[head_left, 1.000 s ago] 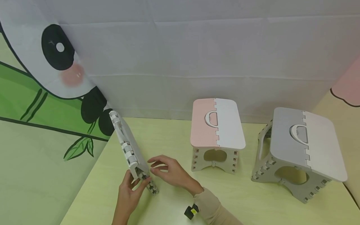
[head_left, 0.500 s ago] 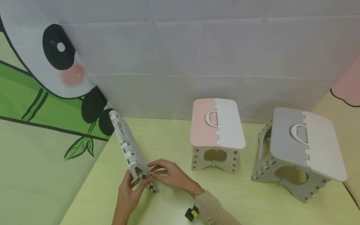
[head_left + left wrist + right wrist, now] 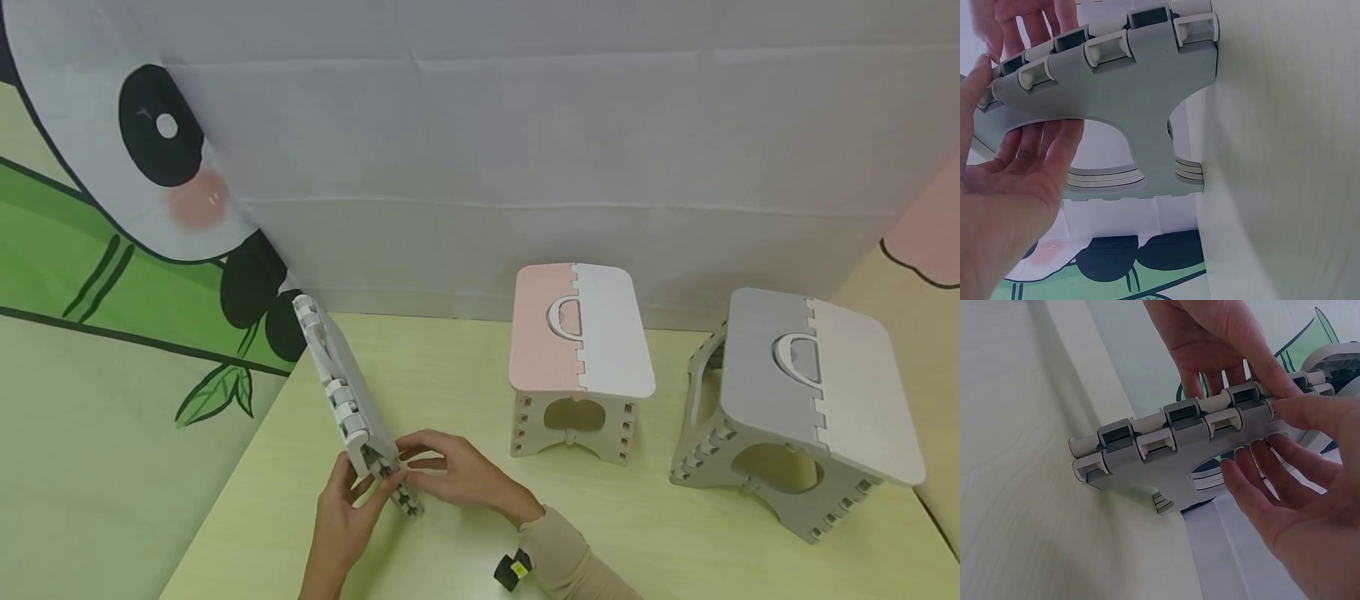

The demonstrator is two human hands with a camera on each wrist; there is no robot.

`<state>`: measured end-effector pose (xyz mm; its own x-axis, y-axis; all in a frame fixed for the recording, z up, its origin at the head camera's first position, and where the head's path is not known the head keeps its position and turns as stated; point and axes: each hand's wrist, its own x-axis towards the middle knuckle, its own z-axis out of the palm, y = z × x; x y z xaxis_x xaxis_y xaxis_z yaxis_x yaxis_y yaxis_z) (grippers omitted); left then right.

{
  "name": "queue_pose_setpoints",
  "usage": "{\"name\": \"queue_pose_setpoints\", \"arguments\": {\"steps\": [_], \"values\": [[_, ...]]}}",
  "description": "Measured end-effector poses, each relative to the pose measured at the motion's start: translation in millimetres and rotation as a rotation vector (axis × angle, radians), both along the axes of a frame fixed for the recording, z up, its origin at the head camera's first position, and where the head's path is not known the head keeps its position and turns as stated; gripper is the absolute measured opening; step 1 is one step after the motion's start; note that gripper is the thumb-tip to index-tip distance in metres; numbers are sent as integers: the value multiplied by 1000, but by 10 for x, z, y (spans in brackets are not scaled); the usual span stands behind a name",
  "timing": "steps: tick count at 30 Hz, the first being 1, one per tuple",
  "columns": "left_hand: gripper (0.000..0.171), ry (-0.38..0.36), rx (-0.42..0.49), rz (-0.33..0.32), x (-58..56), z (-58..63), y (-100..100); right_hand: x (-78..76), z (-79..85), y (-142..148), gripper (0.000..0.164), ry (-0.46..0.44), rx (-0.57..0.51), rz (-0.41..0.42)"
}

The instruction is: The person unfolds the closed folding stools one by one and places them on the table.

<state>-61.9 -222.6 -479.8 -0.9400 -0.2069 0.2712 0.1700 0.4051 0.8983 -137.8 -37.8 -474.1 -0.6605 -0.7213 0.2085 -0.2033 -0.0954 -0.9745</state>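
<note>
A folded grey and white folding stool (image 3: 358, 375) stands on edge at the left of the table, its hinged end toward me. My left hand (image 3: 341, 517) grips that end from the left; in the left wrist view its fingers reach into the cut-out of the grey leg panel (image 3: 1154, 81) and the thumb lies at the hinge edge. From the right, my right hand (image 3: 465, 475) pinches the same end. The right wrist view has the right thumb on the hinge row (image 3: 1166, 422) and the fingers at the cut-out below.
Two unfolded stools stand to the right on the pale wooden table (image 3: 450, 375): a smaller pink and white stool (image 3: 611, 333) and a larger grey and cream stool (image 3: 765, 358). A white cloth backdrop (image 3: 525, 142) rises behind, with a printed cartoon at left.
My right hand has closed in on the folded stool's near end, its fingers and thumb coming against it. The left hand and the stool have stayed where they were.
</note>
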Motion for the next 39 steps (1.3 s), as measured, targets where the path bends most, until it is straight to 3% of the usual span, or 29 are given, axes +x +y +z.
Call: {"name": "queue_pose_setpoints", "arguments": {"steps": [11, 39], "values": [[49, -25, 20, 22, 8, -27, -16, -11, -29, -11, 47, 9, -46, 43], [54, -10, 24, 24, 12, -57, -27, -24, -149, -122, 52, 20, -126, 21]]}}
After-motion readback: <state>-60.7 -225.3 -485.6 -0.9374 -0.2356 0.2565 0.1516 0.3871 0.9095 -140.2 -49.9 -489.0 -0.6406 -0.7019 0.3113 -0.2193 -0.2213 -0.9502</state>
